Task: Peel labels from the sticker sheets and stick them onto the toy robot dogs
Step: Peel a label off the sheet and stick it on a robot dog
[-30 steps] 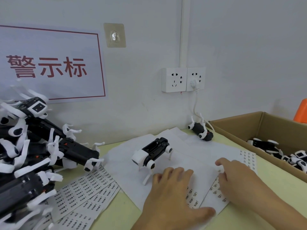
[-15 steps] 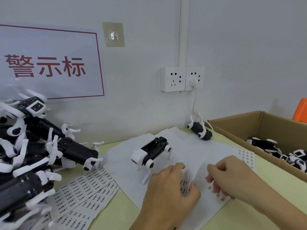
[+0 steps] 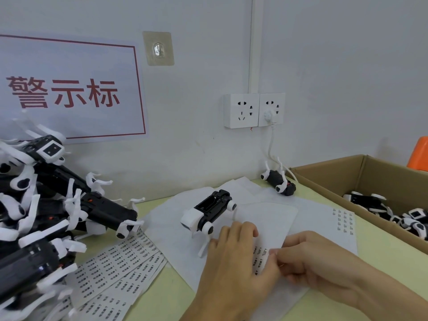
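Observation:
A black and white toy robot dog (image 3: 209, 210) stands on white backing sheets in the middle of the table. Just in front of it my left hand (image 3: 234, 267) lies flat on a sticker sheet (image 3: 268, 225), pressing it down, with its far part lifted and curled. My right hand (image 3: 310, 262) pinches at the small printed labels (image 3: 260, 257) on that sheet, thumb and fingertips together. I cannot tell whether a label has come free. A fan of label sheets (image 3: 115, 272) lies to the left.
A heap of robot dogs (image 3: 41, 214) fills the left edge. One dog (image 3: 279, 180) lies on its back near the wall by a white cable. A cardboard box (image 3: 370, 179) at the right holds more dogs. Another label sheet (image 3: 342, 222) lies beside the box.
The sticker sheet has been lifted and curled back, baring its labels. My right hand has moved left from the sheet's edge and closed into a pinch next to my left hand.

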Available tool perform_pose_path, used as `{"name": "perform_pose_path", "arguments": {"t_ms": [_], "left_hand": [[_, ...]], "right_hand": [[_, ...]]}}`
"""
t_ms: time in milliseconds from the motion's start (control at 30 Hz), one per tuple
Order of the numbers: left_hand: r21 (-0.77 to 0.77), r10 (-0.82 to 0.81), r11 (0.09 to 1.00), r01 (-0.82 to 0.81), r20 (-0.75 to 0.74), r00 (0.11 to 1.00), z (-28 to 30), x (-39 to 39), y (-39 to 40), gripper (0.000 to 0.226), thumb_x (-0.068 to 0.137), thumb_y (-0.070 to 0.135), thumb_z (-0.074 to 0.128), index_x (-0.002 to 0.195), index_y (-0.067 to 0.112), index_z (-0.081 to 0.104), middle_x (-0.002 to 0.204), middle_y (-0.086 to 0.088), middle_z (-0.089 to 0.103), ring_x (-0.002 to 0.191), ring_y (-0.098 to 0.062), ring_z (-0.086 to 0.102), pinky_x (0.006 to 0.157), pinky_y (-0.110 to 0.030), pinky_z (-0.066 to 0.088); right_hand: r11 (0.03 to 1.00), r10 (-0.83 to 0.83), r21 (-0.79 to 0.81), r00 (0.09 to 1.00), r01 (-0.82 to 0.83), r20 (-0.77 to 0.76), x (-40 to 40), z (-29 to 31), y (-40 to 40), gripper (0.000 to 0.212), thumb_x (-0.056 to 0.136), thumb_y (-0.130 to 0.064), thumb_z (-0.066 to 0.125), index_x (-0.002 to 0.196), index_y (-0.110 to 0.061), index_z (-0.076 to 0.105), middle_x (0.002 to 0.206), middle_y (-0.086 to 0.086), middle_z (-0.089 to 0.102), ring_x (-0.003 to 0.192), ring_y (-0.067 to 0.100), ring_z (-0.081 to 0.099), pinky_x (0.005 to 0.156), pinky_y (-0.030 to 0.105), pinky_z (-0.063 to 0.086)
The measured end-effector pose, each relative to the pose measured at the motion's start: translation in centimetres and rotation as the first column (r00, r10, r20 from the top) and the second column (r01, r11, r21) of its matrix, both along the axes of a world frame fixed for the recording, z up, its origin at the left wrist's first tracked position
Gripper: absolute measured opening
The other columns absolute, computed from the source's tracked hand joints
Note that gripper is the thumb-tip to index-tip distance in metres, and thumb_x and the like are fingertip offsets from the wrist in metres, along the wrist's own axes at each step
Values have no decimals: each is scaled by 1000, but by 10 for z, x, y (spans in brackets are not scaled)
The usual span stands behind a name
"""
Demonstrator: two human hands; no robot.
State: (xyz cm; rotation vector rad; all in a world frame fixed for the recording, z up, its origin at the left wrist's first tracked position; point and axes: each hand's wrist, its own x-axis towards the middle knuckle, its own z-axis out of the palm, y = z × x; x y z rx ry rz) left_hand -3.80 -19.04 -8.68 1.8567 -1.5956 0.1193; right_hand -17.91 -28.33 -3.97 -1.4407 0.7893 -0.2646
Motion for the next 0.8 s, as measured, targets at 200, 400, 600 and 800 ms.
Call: {"name": "perform_pose_path", "arguments": {"t_ms": [200, 400, 600, 800], "left_hand": [[-68, -32, 997, 37, 80, 996, 2, -1, 2, 36, 79, 59, 36, 97, 28, 40, 97, 14, 43, 94, -8, 40, 83, -28, 37], [-77, -128, 988, 135, 85, 988, 3, -4, 6, 32, 84, 55, 37, 93, 25, 43, 81, 9, 49, 73, -11, 45, 63, -20, 33], [-83, -103, 992, 96, -89, 991, 6, -2, 5, 23, 92, 42, 46, 89, 20, 51, 77, 7, 55, 74, -14, 53, 65, -30, 41], [-43, -61, 998, 54, -188, 980, 5, -4, 0, 19, 96, 32, 50, 84, 18, 53, 76, 3, 57, 74, -18, 53, 65, -34, 44]], "right_hand": [[1000, -28, 0, 1000, 28, 6, 0, 0, -3, 29, 85, -5, 72, 57, -12, 72, 72, 12, 68, 59, 16, 62, 49, 19, 43], [999, -29, -15, 999, 30, 12, 0, -1, -3, 32, 87, -5, 68, 56, -14, 69, 66, 9, 64, 58, 16, 59, 47, 20, 39], [996, -47, -74, 999, 47, -3, 3, -3, 1, 29, 88, -9, 68, 60, -13, 73, 74, 11, 70, 60, 13, 61, 47, 20, 38], [973, -114, -209, 993, 103, -39, 6, -7, 5, 22, 87, -20, 72, 69, -7, 77, 75, 13, 72, 65, 15, 60, 55, 24, 38]]}}
